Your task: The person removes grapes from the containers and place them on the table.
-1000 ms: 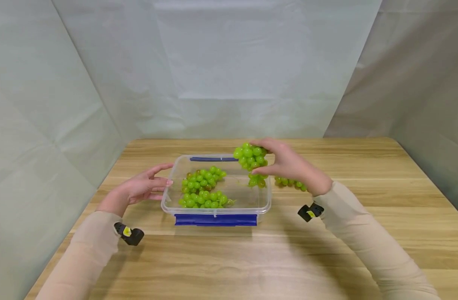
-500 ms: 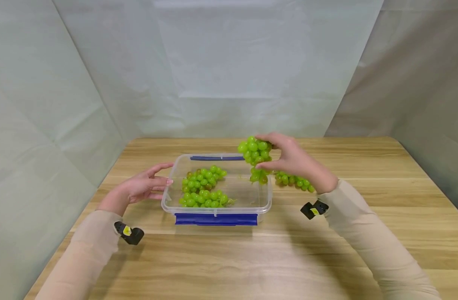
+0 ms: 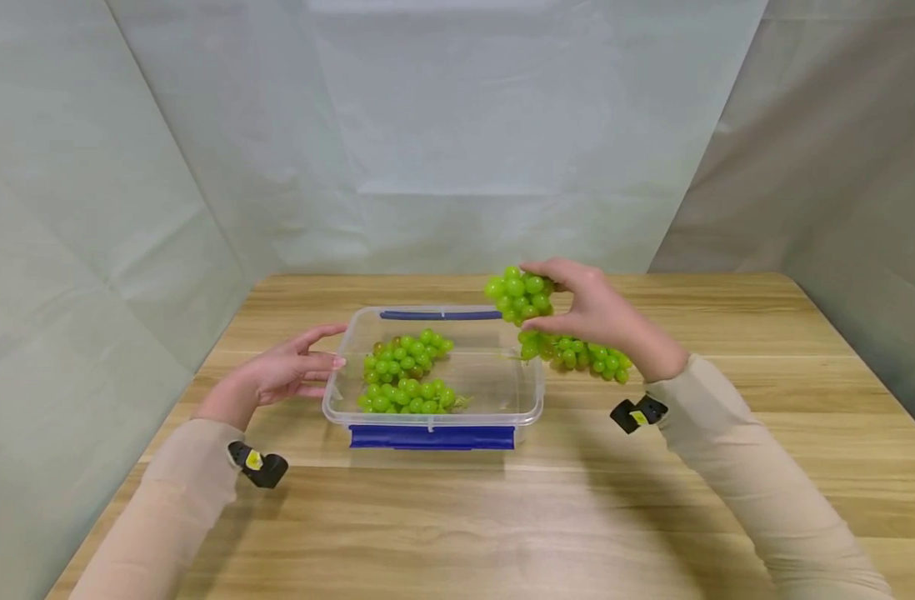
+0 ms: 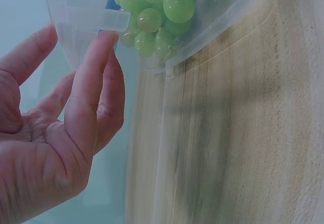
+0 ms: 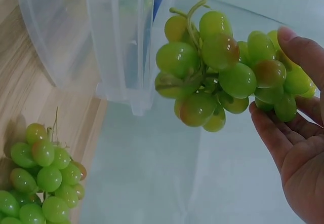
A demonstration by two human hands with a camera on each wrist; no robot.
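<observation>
Right hand (image 3: 600,312): pinches grape bunch (image 3: 521,293), held above box (image 3: 532,398) right rim.
Left hand (image 3: 288,372): fingers straight, touching box's left wall.
Handling: likely light, soft, bruisable; best gripped at stem.

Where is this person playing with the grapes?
Probably a small filming booth, not a kitchen: plain grey cloth walls surround a bare wooden table, with just a clear plastic box and green grapes.

Two bare hands, left hand (image 3: 281,375) and right hand (image 3: 596,312), extend from snug beige sleeves (image 3: 735,475). A small black camera with a yellow mark (image 3: 257,467) sits at each wrist.
</observation>
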